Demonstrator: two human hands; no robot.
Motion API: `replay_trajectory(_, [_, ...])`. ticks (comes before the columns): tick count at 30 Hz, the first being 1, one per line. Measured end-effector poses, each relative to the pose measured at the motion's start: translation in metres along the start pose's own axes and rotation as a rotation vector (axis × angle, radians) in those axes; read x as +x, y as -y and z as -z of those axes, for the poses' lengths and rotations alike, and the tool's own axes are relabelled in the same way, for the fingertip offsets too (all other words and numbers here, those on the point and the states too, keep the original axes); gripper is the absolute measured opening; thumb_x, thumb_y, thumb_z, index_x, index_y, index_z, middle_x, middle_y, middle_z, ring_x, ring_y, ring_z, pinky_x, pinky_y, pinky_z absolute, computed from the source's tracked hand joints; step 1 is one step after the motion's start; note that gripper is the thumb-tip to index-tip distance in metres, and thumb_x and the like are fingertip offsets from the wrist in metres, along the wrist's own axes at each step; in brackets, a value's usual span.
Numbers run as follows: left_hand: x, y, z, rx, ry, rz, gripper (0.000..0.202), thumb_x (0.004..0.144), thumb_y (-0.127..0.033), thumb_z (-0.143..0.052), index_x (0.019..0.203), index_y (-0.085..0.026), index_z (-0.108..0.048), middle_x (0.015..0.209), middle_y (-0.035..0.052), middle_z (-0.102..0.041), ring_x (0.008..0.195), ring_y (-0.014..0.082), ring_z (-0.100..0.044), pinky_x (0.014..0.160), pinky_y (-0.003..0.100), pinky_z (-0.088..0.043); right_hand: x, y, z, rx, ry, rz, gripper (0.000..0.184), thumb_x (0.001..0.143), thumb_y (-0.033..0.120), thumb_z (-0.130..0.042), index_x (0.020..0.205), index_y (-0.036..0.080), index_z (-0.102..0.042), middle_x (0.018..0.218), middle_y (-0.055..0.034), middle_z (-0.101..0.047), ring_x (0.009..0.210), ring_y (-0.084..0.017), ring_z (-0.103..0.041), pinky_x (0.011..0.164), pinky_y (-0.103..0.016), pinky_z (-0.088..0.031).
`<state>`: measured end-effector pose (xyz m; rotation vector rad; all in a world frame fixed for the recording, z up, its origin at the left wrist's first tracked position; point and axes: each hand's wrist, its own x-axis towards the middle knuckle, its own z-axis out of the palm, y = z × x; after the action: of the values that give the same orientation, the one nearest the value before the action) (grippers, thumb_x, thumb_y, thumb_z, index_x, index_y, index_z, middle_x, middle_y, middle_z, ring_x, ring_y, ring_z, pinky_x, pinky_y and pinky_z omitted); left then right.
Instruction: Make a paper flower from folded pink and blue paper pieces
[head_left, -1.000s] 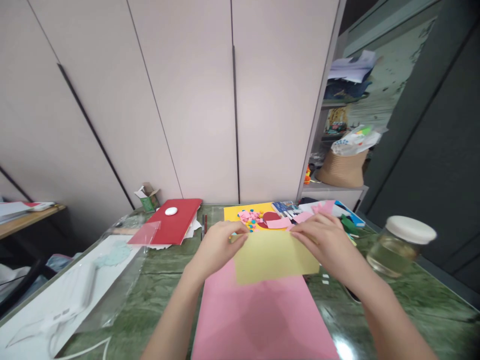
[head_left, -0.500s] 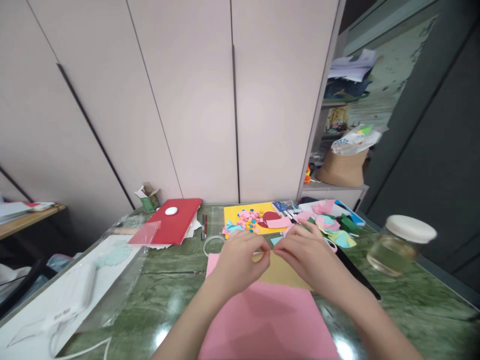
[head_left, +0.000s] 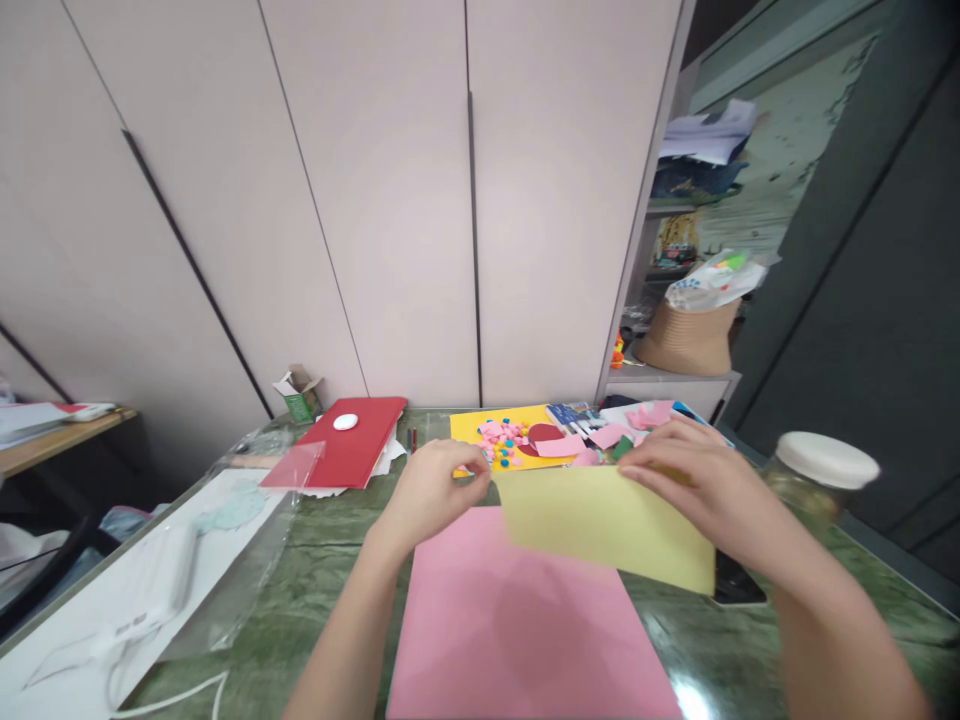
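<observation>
A pale yellow sheet of paper (head_left: 600, 525) is held up in the air, over the far right part of a pink sheet (head_left: 525, 630) on the table. Its top left corner is pinched between the thumb and finger of my left hand (head_left: 435, 490). Farther along the upper edge, my right hand (head_left: 694, 485) grips the same paper, thumb in front. The paper slants downward to the right, and its lower right corner covers part of a black flat object (head_left: 736, 580). My right hand and the paper hide some of the scraps behind them.
Behind my hands lies a yellow sheet (head_left: 465, 425) with pink, blue and yellow bits and a red round piece (head_left: 544, 437). A lidded jar (head_left: 821, 470) stands right. Left are a red folder (head_left: 360, 430), a small green box (head_left: 302, 400) and a white device (head_left: 161, 575) with a cable.
My hands have moved apart, the left slightly leftward and the right to the right. The yellow paper, mostly hidden behind them before, is now stretched out in view above the pink sheet.
</observation>
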<state>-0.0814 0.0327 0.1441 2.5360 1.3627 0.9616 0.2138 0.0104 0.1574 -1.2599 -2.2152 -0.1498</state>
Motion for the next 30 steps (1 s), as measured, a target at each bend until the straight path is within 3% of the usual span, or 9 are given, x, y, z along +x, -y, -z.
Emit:
replay_trajectory(3, [0.001, 0.017, 0.005, 0.104, -0.072, 0.116, 0.012, 0.074, -0.017, -0.049, 0.068, -0.021, -0.058, 0.072, -0.0011, -0.064, 0.071, 0.0154, -0.057, 0.066, 0.026, -0.040, -0.003, -0.018, 0.005, -0.010, -0.077, -0.087, 0.027, 0.084, 0.044, -0.046, 0.081, 0.025, -0.065, 0.084, -0.0035, -0.065, 0.085, -0.022, -0.055, 0.079, -0.038, -0.040])
replay_trajectory(6, [0.001, 0.020, 0.010, 0.034, -0.155, 0.198, 0.012, 0.078, -0.022, -0.048, 0.075, -0.021, -0.059, 0.080, -0.0002, -0.065, 0.077, 0.0157, -0.058, 0.068, 0.026, -0.042, -0.004, -0.023, 0.004, 0.014, -0.068, -0.118, 0.028, 0.083, 0.046, -0.046, 0.083, 0.026, -0.065, 0.087, -0.0032, -0.065, 0.085, -0.021, -0.055, 0.077, -0.036, -0.041])
replay_trajectory(9, [-0.001, 0.005, 0.009, -0.102, -0.171, 0.162, 0.016, 0.082, -0.033, -0.049, 0.089, -0.023, -0.060, 0.095, -0.0004, -0.065, 0.088, 0.0157, -0.058, 0.074, 0.026, -0.043, 0.000, -0.011, -0.003, 0.033, -0.029, -0.053, 0.026, 0.085, 0.042, -0.045, 0.082, 0.025, -0.064, 0.085, -0.0035, -0.065, 0.086, -0.021, -0.055, 0.079, -0.036, -0.040])
replay_trajectory(12, [-0.004, -0.016, 0.003, -0.143, -0.092, 0.117, 0.030, 0.074, -0.039, -0.061, 0.101, -0.026, -0.058, 0.106, -0.0008, -0.063, 0.097, 0.0176, -0.056, 0.074, 0.026, -0.044, 0.005, 0.002, -0.011, 0.068, 0.012, -0.019, 0.025, 0.086, 0.039, -0.044, 0.083, 0.024, -0.064, 0.084, -0.0035, -0.063, 0.087, -0.020, -0.053, 0.079, -0.036, -0.040])
replay_trajectory(16, [-0.006, -0.027, -0.006, -0.079, -0.012, 0.051, 0.011, 0.078, -0.034, -0.059, 0.082, -0.025, -0.063, 0.086, -0.0031, -0.068, 0.081, 0.0153, -0.060, 0.068, 0.025, -0.043, 0.007, 0.005, -0.015, 0.094, 0.035, -0.032, 0.022, 0.086, 0.038, -0.045, 0.083, 0.025, -0.063, 0.087, -0.0025, -0.063, 0.089, -0.020, -0.052, 0.082, -0.037, -0.039])
replay_trajectory(18, [-0.006, -0.029, -0.010, -0.022, -0.011, 0.016, 0.014, 0.082, -0.028, -0.054, 0.073, -0.023, -0.063, 0.076, -0.0039, -0.068, 0.073, 0.0134, -0.060, 0.067, 0.025, -0.041, 0.007, 0.006, -0.018, 0.049, 0.013, -0.040, 0.019, 0.086, 0.036, -0.046, 0.084, 0.026, -0.063, 0.087, -0.0016, -0.064, 0.090, -0.020, -0.052, 0.087, -0.041, -0.036])
replay_trajectory(22, [-0.008, -0.034, -0.023, 0.131, -0.043, -0.105, 0.018, 0.084, -0.027, -0.051, 0.072, -0.022, -0.063, 0.070, -0.0034, -0.067, 0.066, 0.0137, -0.059, 0.063, 0.027, -0.038, 0.007, 0.025, -0.031, -0.048, -0.070, -0.011, 0.011, 0.083, 0.029, -0.051, 0.088, 0.027, -0.061, 0.088, 0.0008, -0.065, 0.089, -0.020, -0.052, 0.099, -0.050, -0.022])
replay_trajectory(26, [-0.011, -0.044, -0.034, 0.228, -0.037, -0.181, 0.024, 0.086, -0.029, -0.047, 0.067, -0.020, -0.059, 0.059, -0.0024, -0.063, 0.057, 0.0130, -0.055, 0.056, 0.027, -0.032, 0.008, 0.053, -0.041, 0.070, 0.008, 0.055, 0.010, 0.084, 0.022, -0.049, 0.079, 0.025, -0.057, 0.077, 0.0038, -0.062, 0.085, -0.015, -0.052, 0.103, -0.046, -0.019])
replay_trajectory(30, [-0.013, -0.046, -0.034, 0.228, -0.025, -0.162, 0.025, 0.087, -0.030, -0.045, 0.068, -0.019, -0.057, 0.060, -0.0019, -0.061, 0.057, 0.0123, -0.053, 0.055, 0.026, -0.030, 0.005, 0.063, -0.038, 0.150, 0.063, 0.069, 0.009, 0.083, 0.021, -0.049, 0.078, 0.026, -0.056, 0.077, 0.0047, -0.060, 0.084, -0.014, -0.051, 0.104, -0.046, -0.016])
